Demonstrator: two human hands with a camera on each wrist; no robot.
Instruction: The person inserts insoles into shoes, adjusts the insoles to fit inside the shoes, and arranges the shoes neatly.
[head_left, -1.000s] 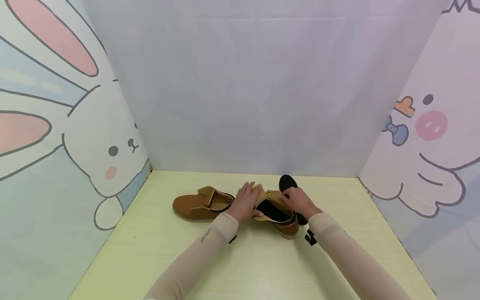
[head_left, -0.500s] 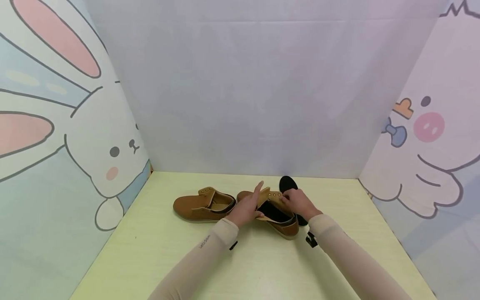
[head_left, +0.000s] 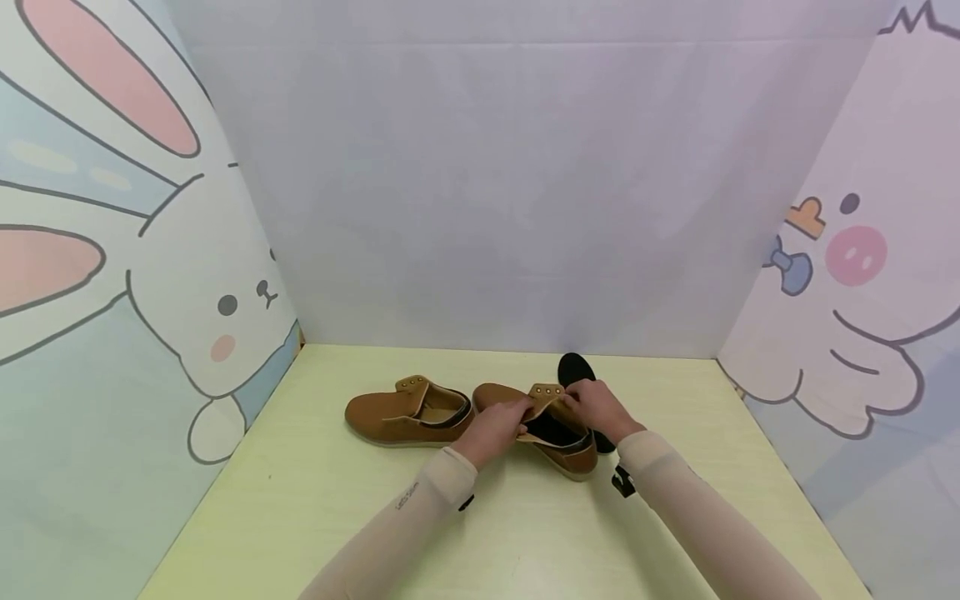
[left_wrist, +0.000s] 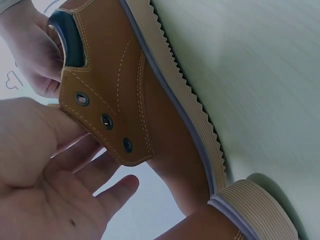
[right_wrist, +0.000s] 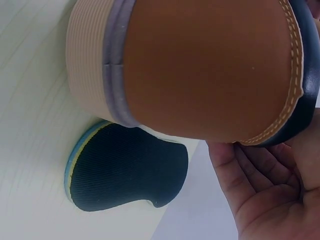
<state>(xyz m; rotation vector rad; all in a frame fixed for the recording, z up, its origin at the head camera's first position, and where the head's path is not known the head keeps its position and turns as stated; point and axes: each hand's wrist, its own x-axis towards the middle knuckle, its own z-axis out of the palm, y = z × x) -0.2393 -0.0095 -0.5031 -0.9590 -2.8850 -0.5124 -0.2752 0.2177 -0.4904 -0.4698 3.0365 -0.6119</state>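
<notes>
A brown leather shoe (head_left: 576, 463) without laces lies right of the table's middle, toe to the far left, with a black insole inside. My left hand (head_left: 491, 429) pinches the tan tongue (head_left: 544, 404) at the shoe's opening. In the left wrist view, fingers reach behind the near eyelet flap (left_wrist: 106, 117), which partly hides their tips. On the far side, my right hand (head_left: 600, 410) grips the upper edge beside the other eyelets. The right wrist view shows curled fingers (right_wrist: 260, 167) by the dark collar; the heel hides part of them.
A matching brown shoe (head_left: 382, 415) lies to the left, its tan lining showing. A loose black insole (head_left: 575, 367) rests on the pale table (head_left: 315, 500) behind the right hand. Printed cartoon panels stand at both sides, with a plain grey sheet (head_left: 510, 192) behind.
My left hand has lifted off the front of the shoe, uncovering the toe, and come down on the tongue, which now leans back over the opening. The right hand keeps its place.
</notes>
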